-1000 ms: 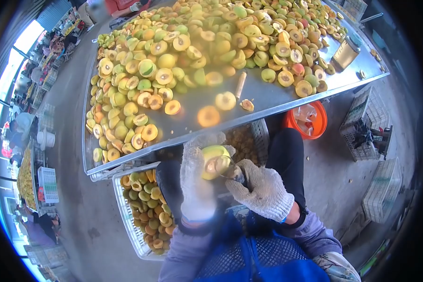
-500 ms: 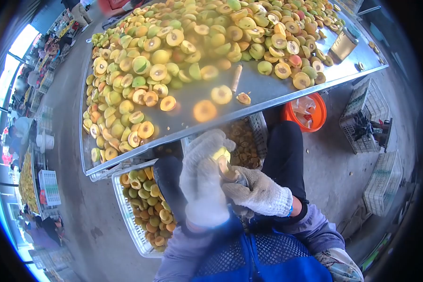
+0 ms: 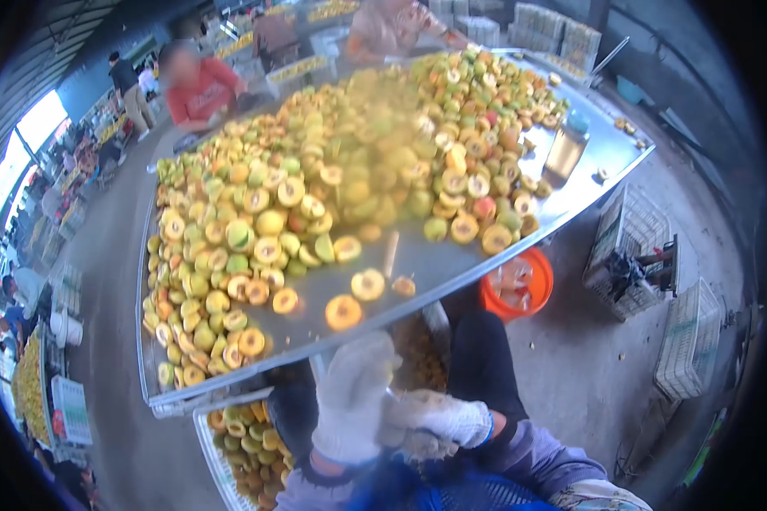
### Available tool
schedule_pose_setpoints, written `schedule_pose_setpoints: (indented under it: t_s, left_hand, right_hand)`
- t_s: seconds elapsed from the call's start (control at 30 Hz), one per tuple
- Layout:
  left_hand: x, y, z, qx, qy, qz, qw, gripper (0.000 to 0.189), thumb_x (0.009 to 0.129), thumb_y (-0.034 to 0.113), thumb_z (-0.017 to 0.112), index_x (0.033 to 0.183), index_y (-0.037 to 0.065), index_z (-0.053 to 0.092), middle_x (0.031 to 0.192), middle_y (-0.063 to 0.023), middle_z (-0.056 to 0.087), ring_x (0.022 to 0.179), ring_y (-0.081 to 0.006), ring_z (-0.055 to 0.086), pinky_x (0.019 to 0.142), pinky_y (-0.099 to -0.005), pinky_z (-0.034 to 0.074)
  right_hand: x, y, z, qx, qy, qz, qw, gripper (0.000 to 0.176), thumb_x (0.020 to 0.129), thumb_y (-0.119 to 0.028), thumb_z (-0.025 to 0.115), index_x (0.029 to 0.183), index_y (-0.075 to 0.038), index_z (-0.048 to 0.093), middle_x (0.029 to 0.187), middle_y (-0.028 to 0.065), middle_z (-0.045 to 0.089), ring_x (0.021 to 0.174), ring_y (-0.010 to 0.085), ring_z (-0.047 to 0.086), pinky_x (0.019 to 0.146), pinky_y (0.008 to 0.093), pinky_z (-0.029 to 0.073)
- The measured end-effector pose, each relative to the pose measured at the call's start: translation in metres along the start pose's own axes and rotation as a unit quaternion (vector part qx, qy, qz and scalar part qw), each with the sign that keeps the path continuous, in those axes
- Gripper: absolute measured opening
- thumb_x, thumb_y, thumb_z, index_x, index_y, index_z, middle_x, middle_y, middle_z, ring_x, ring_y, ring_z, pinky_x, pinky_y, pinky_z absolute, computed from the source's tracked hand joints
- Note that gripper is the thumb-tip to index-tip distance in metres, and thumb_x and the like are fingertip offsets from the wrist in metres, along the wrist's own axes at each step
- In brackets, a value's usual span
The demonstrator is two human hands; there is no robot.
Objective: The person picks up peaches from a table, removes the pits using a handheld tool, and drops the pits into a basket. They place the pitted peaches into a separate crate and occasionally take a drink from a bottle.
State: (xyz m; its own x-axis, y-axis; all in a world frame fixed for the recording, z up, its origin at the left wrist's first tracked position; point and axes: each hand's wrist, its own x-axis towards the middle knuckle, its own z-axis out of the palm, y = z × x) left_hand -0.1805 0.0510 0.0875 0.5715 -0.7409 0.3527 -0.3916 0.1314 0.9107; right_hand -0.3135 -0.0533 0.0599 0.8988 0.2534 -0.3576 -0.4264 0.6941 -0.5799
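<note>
Both my hands wear pale knitted gloves and meet in front of my lap, below the table's near edge. My left hand [image 3: 354, 399] is closed, blurred by motion, with a sliver of yellow stone fruit showing at its fingers. Against it, my right hand [image 3: 439, 417] is curled shut; a small glint shows near its thumb, but what it grips is hidden. Above them, fruit halves [image 3: 343, 312] with brown centres lie on the metal table [image 3: 315, 330]. A short wooden stick-like handle [image 3: 390, 254] rests there too, beside a ragged fruit piece [image 3: 404, 285].
A large fruit heap [image 3: 264, 223] covers much of the table, with a bottle of amber liquid [image 3: 567, 149] at right. Below are an orange bucket [image 3: 544, 294], a crate of fruit halves [image 3: 222, 468] and white crates [image 3: 690, 341]. A person in red [image 3: 200, 92] sits across the table.
The view has tilted up, so the table and hands sit lower and people beyond the table appear. My hands stay together; the fruit between them is now mostly hidden.
</note>
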Motion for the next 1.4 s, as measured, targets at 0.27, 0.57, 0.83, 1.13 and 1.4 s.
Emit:
schedule_pose_setpoints:
  t_s: [0.27, 0.57, 0.83, 1.13, 1.4]
  left_hand:
    - [0.006, 0.009, -0.002, 0.042, -0.015, 0.129, 0.991, 0.026, 0.094, 0.020, 0.058, 0.106, -0.003, 0.062, 0.091, -0.0128, 0.065, 0.082, -0.0218, 0.063, 0.072, -0.0324, 0.051]
    - [-0.004, 0.013, -0.005, -0.163, -0.052, -0.101, 0.980, 0.028, 0.086, 0.019, 0.067, 0.103, -0.004, 0.064, 0.108, -0.0162, 0.064, 0.090, -0.0216, 0.064, 0.071, -0.0309, 0.053]
    - [0.000, 0.006, -0.002, -0.049, -0.012, -0.031, 0.998, 0.034, 0.099, 0.028, 0.054, 0.104, -0.003, 0.065, 0.100, -0.0140, 0.066, 0.086, -0.0205, 0.063, 0.077, -0.0322, 0.051]
    - [-0.002, -0.001, 0.000, -0.044, -0.049, -0.094, 0.993, 0.024, 0.094, 0.011, 0.057, 0.112, -0.004, 0.062, 0.114, -0.0192, 0.061, 0.101, -0.0297, 0.062, 0.089, -0.0356, 0.048]
    - [-0.012, -0.015, 0.003, -0.213, -0.035, -0.154, 0.964, 0.028, 0.096, 0.020, 0.056, 0.109, -0.004, 0.064, 0.112, -0.0161, 0.062, 0.095, -0.0201, 0.062, 0.081, -0.0304, 0.050]
  right_hand:
    - [0.003, 0.039, -0.013, 0.070, -0.025, -0.093, 0.993, 0.024, 0.098, -0.020, 0.056, 0.113, -0.001, 0.058, 0.097, 0.0046, 0.059, 0.085, 0.0154, 0.058, 0.071, 0.0261, 0.049]
    - [-0.003, 0.037, -0.008, 0.238, -0.058, -0.035, 0.969, 0.019, 0.099, -0.015, 0.054, 0.115, -0.004, 0.056, 0.099, 0.0044, 0.060, 0.091, 0.0147, 0.059, 0.079, 0.0268, 0.048]
    - [-0.004, 0.018, 0.004, 0.105, 0.054, -0.001, 0.993, 0.015, 0.088, -0.001, 0.060, 0.101, 0.005, 0.056, 0.088, 0.0164, 0.058, 0.079, 0.0328, 0.058, 0.070, 0.0358, 0.049]
    - [-0.009, 0.008, 0.007, 0.077, 0.023, 0.012, 0.997, 0.018, 0.097, -0.025, 0.055, 0.090, -0.009, 0.058, 0.083, 0.0006, 0.058, 0.073, 0.0115, 0.055, 0.061, 0.0269, 0.043]
    - [0.007, 0.029, -0.010, 0.307, -0.181, 0.004, 0.934, 0.017, 0.098, -0.028, 0.055, 0.094, -0.012, 0.058, 0.085, -0.0006, 0.058, 0.075, 0.0105, 0.056, 0.061, 0.0240, 0.045]
